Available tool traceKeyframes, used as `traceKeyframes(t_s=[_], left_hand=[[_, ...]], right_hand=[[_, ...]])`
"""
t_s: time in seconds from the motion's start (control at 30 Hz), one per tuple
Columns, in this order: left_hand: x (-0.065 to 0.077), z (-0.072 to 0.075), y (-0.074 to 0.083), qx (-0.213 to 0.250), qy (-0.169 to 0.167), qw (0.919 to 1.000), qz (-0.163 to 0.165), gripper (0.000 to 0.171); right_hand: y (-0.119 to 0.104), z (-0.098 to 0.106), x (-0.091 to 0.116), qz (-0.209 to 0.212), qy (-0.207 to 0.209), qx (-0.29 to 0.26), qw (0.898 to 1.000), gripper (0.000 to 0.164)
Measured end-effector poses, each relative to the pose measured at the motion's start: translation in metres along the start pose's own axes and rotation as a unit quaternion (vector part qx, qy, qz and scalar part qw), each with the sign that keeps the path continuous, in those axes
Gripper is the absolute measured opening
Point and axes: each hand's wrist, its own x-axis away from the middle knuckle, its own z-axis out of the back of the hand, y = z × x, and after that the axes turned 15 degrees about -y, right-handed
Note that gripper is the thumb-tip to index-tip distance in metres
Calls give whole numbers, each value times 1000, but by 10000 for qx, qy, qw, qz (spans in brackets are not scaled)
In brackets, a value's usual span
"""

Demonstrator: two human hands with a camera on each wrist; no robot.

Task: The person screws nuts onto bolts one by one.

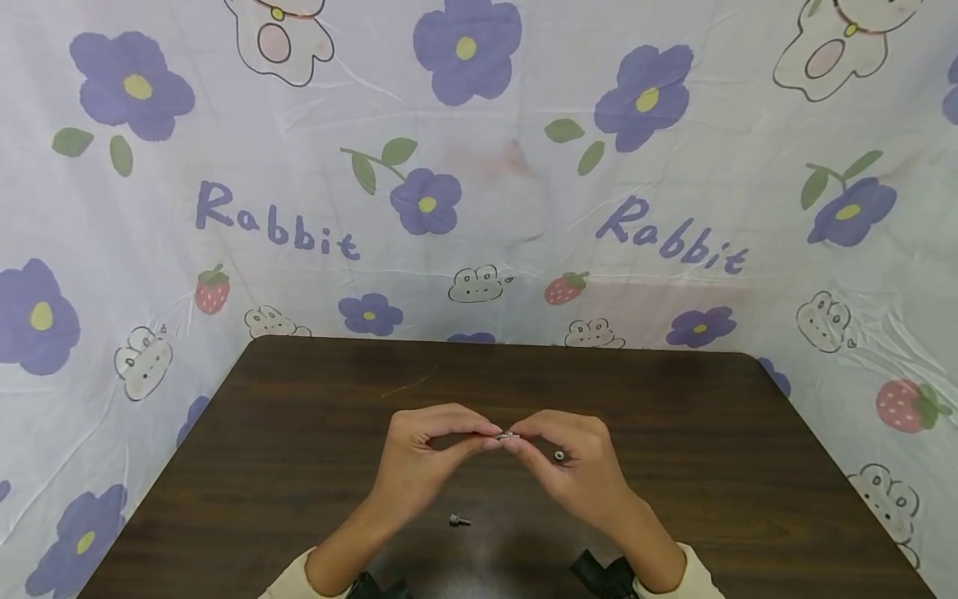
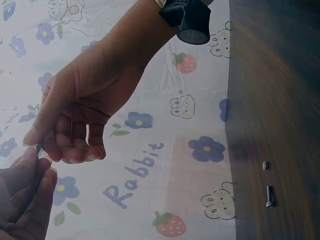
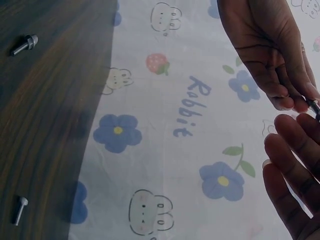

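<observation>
Thumb and fingers of my left hand (image 1: pixel 419 457) pinch one end of a small metal bolt (image 1: pixel 507 435) above the middle of the table. My right hand (image 1: pixel 580 466) pinches the other end, fingertips nearly meeting the left ones. The fingers hide most of it; whether a nut sits on it I cannot tell. Below, between the forearms, a bolt (image 1: pixel 460 521) lies on its side; its thick head end shows in the right wrist view (image 3: pixel 25 45). Another bolt (image 1: pixel 559 455) appears through the gap in the right hand, and its thin shank shows in the right wrist view (image 3: pixel 21 210).
The dark wooden table (image 1: pixel 299 466) ends at a back edge, where a white cloth (image 1: pixel 509 225) printed with flowers and rabbits hangs and continues along both sides. A thin fibre (image 1: pixel 409 385) lies toward the rear. Black devices (image 2: pixel 192 25) are strapped at the wrists.
</observation>
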Motion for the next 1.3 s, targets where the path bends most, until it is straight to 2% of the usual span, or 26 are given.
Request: traceKeyframes(t_s=[0.27,0.53,0.83,1.3], left_hand=[[0,-1,0,-68,-6,10000,-24,14],[-1,1,1,-172,91,9997,132,13],[-1,3,2,-273,260,9990,224,13],[-1,1,2,-251,144,9994,174,13]], right_hand=[[-1,2,-1,18,-84,-112,9999,17],[-4,4,-2,-410,-172,-60,9990,22],[-3,1,-3,33,36,31,10000,19],[-1,0,-1,7,-13,101,9999,17]])
